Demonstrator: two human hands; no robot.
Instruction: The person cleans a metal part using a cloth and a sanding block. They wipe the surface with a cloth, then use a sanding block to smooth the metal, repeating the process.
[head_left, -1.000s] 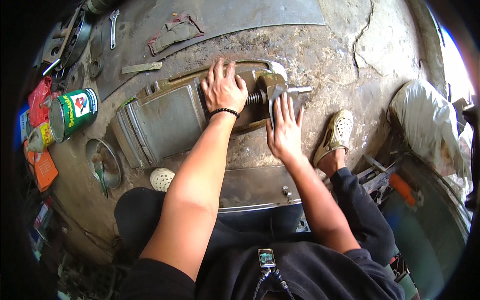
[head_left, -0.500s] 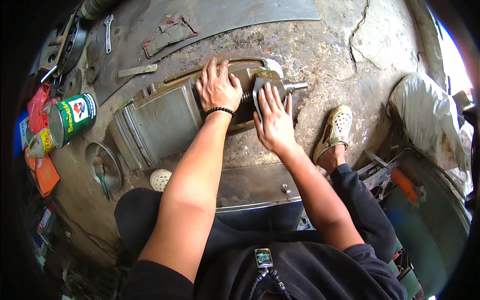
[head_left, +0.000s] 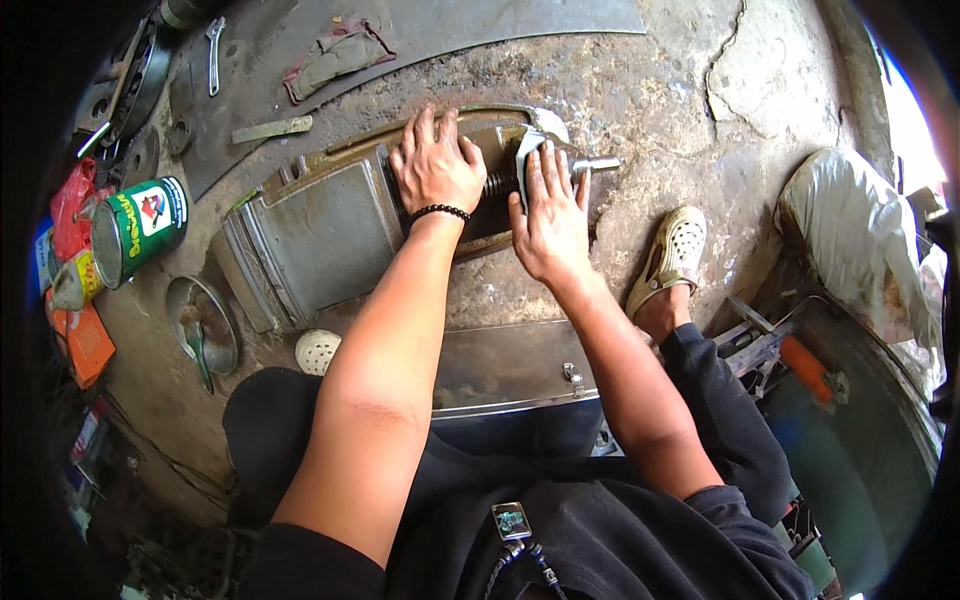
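A heavy metal machine vise (head_left: 325,245) lies across the floor in front of me, worn grey and brown. My left hand (head_left: 438,175) rests on its middle, fingers stretched over the body and a beaded bracelet on the wrist. Under the fingers of my right hand (head_left: 550,220) is a grey sheet of sandpaper (head_left: 528,150), pressed against the vise's right end. Those fingers are straight and close together, with the thumb at the sheet's edge. The threaded screw (head_left: 495,185) shows between my hands, and a bare shaft end (head_left: 603,163) sticks out to the right.
Left of the vise are a metal bowl (head_left: 230,345) with a green-handled brush and a green can (head_left: 140,230). Farther off lie a flat bar (head_left: 272,129), a glove (head_left: 338,62) and an adjustable wrench (head_left: 214,58). A metal box (head_left: 500,365) is close to me.
My right hand has shifted slightly and turned more upright, and the sandpaper's top edge now folds differently. My left hand stays on the vise. The whole view has shifted a little.
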